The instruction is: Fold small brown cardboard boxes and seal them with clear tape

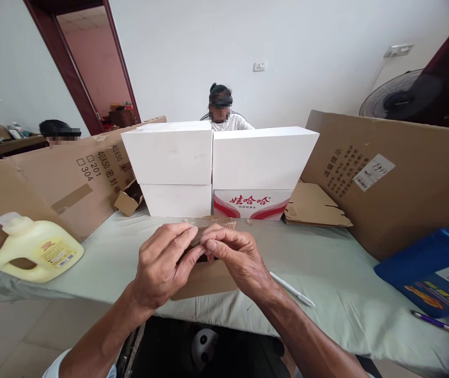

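Note:
My left hand (161,265) and my right hand (244,257) meet fingertip to fingertip over a small open cardboard box (204,281) near the table's front edge. Both hands are closed in a pinch, thumbs against fingers. Whatever lies between the fingertips is small and mostly covered, so I cannot make it out. Behind the fingers, a brown flap of the box shows with something clear and shiny by it. The inside of the box looks dark, and my hands hide most of it. A white pen (293,290) lies on the cloth by my right wrist.
Stacked white boxes (167,157) stand across the table, a person (228,123) behind them. Tall cardboard panels (417,178) flank both sides. A yellow detergent jug (39,252) is left; a blue jug (433,270) and purple pen (440,323) are right. Flattened cardboard (314,207) lies behind.

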Action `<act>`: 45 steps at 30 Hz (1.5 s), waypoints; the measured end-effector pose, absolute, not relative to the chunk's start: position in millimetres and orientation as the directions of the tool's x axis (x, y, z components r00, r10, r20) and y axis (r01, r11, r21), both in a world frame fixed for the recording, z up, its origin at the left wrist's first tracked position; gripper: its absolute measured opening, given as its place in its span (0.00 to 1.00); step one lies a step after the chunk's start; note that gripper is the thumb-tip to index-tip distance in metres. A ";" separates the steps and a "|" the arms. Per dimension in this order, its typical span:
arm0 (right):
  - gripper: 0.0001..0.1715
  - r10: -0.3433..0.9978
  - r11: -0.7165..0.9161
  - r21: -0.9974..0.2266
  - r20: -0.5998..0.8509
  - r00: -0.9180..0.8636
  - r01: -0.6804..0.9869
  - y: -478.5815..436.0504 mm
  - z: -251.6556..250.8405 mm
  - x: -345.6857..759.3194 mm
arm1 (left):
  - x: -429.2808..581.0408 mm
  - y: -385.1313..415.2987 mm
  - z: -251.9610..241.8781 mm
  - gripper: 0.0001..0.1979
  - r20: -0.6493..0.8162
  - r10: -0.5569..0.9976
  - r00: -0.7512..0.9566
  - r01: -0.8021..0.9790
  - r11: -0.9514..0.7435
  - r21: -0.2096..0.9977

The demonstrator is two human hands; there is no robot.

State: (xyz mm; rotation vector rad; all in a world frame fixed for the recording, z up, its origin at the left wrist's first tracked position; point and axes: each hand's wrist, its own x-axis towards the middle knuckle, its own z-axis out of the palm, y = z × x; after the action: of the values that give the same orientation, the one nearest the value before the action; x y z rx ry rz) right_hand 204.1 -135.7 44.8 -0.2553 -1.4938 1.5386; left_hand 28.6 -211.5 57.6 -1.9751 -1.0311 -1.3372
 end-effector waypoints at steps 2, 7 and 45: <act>0.08 0.703 0.204 -0.844 0.479 -0.526 -0.496 -138.2 46.4 203.7 | 29.1 -208.2 57.1 0.10 0.933 0.316 0.171 0.797 -0.601 0.057; 0.06 0.708 0.267 -0.834 0.510 -0.488 -0.483 -141.8 48.0 203.8 | 26.4 -204.3 60.1 0.06 0.904 0.363 0.224 0.735 -0.672 0.088; 0.18 0.793 0.330 -0.886 0.447 -0.413 -0.325 -142.2 39.6 204.3 | 28.0 -201.3 57.5 0.07 0.857 0.389 0.338 0.828 -0.556 -0.074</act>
State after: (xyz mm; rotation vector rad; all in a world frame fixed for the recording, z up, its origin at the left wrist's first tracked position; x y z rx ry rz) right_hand 204.3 -142.2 39.6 -0.4422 -1.5336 1.3220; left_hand 28.0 -201.3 57.5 -2.0990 -1.0621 -1.1390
